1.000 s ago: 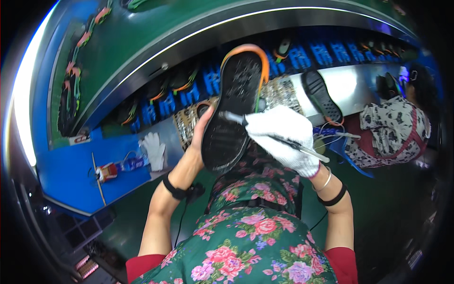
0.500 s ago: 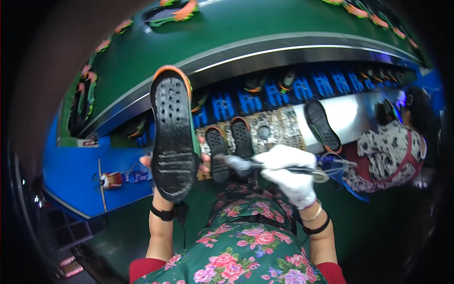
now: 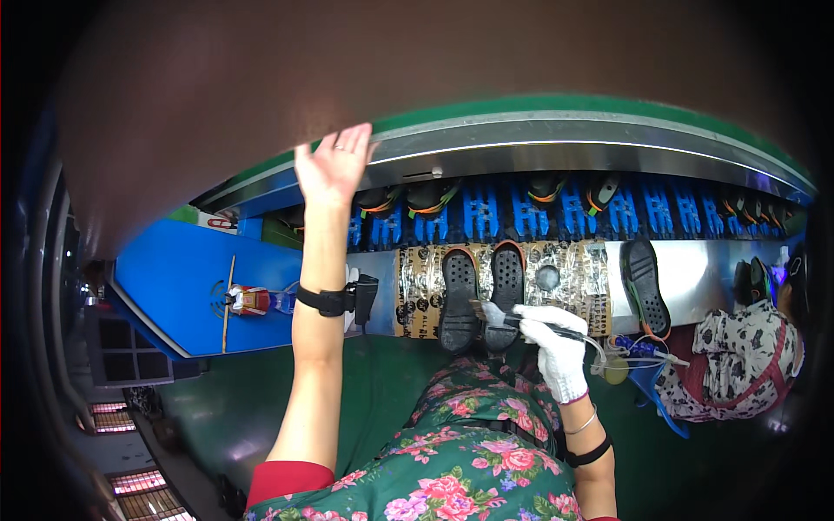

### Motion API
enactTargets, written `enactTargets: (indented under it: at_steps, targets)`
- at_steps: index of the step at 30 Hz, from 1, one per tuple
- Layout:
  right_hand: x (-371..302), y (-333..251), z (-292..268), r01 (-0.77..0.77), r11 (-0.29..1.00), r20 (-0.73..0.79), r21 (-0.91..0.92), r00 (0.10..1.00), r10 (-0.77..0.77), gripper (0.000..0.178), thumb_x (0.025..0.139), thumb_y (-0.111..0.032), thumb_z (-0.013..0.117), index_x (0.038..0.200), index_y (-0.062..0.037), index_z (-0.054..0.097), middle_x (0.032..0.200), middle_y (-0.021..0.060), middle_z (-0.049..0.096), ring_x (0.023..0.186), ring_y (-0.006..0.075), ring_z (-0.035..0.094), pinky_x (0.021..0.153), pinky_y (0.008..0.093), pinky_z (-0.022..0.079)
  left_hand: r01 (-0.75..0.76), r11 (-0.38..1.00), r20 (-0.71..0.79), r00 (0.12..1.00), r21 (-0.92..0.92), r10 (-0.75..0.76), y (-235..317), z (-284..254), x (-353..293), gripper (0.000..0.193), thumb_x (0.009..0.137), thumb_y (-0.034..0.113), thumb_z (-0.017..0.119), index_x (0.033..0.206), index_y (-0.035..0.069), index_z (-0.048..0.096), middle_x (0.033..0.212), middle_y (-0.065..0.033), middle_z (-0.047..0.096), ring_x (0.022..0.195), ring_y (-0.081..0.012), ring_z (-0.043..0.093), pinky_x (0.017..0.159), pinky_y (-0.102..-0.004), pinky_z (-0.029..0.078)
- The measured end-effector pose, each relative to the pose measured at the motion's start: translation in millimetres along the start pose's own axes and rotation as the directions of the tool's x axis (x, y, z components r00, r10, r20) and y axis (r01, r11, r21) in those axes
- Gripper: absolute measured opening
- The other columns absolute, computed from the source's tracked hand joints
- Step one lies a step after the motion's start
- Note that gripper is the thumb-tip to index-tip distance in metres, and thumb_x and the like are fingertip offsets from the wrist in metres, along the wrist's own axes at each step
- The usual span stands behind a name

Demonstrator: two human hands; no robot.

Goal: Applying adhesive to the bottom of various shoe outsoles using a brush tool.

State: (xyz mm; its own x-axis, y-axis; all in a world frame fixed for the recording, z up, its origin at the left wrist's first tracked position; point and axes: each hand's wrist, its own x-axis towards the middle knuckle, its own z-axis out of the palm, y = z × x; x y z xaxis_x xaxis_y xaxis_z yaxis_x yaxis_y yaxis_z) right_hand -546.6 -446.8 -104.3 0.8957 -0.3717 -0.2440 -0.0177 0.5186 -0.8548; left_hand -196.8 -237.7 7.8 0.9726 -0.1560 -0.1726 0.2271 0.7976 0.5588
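Observation:
My bare left hand (image 3: 334,169) reaches far forward to the metal edge of the green belt, palm up, fingers stretched out and nothing in it. In a white knitted glove, my right hand (image 3: 556,347) grips a brush (image 3: 508,318) with a thin clear tube trailing from it. The pale bristles are over the lower part of a black shoe sole (image 3: 506,282), though contact is not clear. Beside it on the left lies a second black sole (image 3: 460,295). Both rest bottom up on a tape-covered bench (image 3: 421,286), with orange edging at their far ends.
Another upturned shoe (image 3: 645,286) lies on the bench to the right. Blue racks (image 3: 479,213) holding several shoes run beneath the belt edge (image 3: 556,156). A blue table (image 3: 187,291) stands at left. On the right sits a person (image 3: 738,360) in patterned clothing. A dark blur hides the top.
The shoe that my left hand held up is out of sight, and that hand has stretched forward and opened. My right hand still holds the brush, now lower in view. The view has shifted.

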Motion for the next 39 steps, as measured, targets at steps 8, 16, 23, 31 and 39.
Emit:
enactTargets:
  at_steps: [8, 16, 23, 31, 39]
  targets:
    - [2.8, 7.9, -45.1, 0.051, 0.992, -0.208, 0.116, 0.978, -0.026, 0.021, 0.082, 0.004, 0.074, 0.103, 0.0054, 0.077, 0.106, 0.0183, 0.078, 0.076, 0.0132, 0.068, 0.069, 0.0238, 0.052, -0.405, 0.034, 0.406, 0.908, 0.914, -0.103, -99.7, 121.3, 58.6, 0.110, 0.092, 0.054, 0.073, 0.166, 0.000, 0.011, 0.148, -0.0297, 0.049, 0.138, -0.0353, 0.051, 0.116, -0.0431, 0.041]
    - [-5.1, 9.0, -62.4, 0.064, 0.989, -0.251, 0.130, 0.967, -0.030, 0.022, 0.082, 0.004, 0.074, 0.104, 0.0062, 0.076, 0.105, 0.0190, 0.078, 0.075, 0.0132, 0.067, 0.067, 0.0238, 0.052, -0.409, -0.148, 0.386, 0.908, 0.900, -0.160, -63.8, 98.7, 165.2, 0.059, 0.093, 0.054, 0.074, 0.122, 0.004, 0.064, 0.112, -0.0065, 0.065, 0.100, -0.0147, 0.064, 0.082, -0.0313, 0.057]
    - [-8.5, -3.0, -69.6, 0.064, 0.971, -0.253, 0.228, 0.967, -0.004, 0.022, 0.083, 0.002, 0.073, 0.105, 0.0068, 0.075, 0.104, 0.0192, 0.078, 0.068, 0.0129, 0.065, 0.066, 0.0241, 0.052, -0.543, 0.170, 0.535, 0.840, 0.822, 0.091, -22.4, -14.5, -26.5, 0.027, 0.109, 0.031, 0.054, 0.100, 0.006, 0.057, 0.101, -0.0028, 0.060, 0.094, -0.0141, 0.062, 0.094, -0.0356, 0.054]
    - [-9.2, -43.3, -32.9, 0.063, 0.910, -0.093, 0.410, 0.995, -0.027, 0.023, 0.084, 0.004, 0.070, 0.106, 0.0071, 0.072, 0.110, 0.0235, 0.075, 0.076, 0.0160, 0.067, 0.068, 0.0257, 0.055, 0.009, 0.845, 0.201, 0.970, 0.535, -0.138, -72.4, -41.2, -156.1, 0.094, 0.086, 0.002, 0.071, 0.164, 0.014, 0.019, 0.140, -0.0171, 0.059, 0.125, -0.0260, 0.062, 0.108, -0.0405, 0.050]
    - [-11.4, -78.1, 17.8, 0.368, 0.930, 0.097, 0.024, 0.925, -0.368, 0.023, 0.075, 0.009, 0.078, 0.097, 0.0039, 0.075, 0.110, 0.0219, 0.075, 0.104, 0.0307, 0.074, 0.087, 0.0366, 0.059, 0.531, 0.823, 0.223, 0.793, 0.203, -0.567, -139.3, -83.2, -190.7, 0.049, 0.079, 0.008, 0.063, 0.125, -0.007, 0.062, 0.116, -0.0224, 0.072, 0.103, -0.0309, 0.073, 0.097, -0.0456, 0.058]
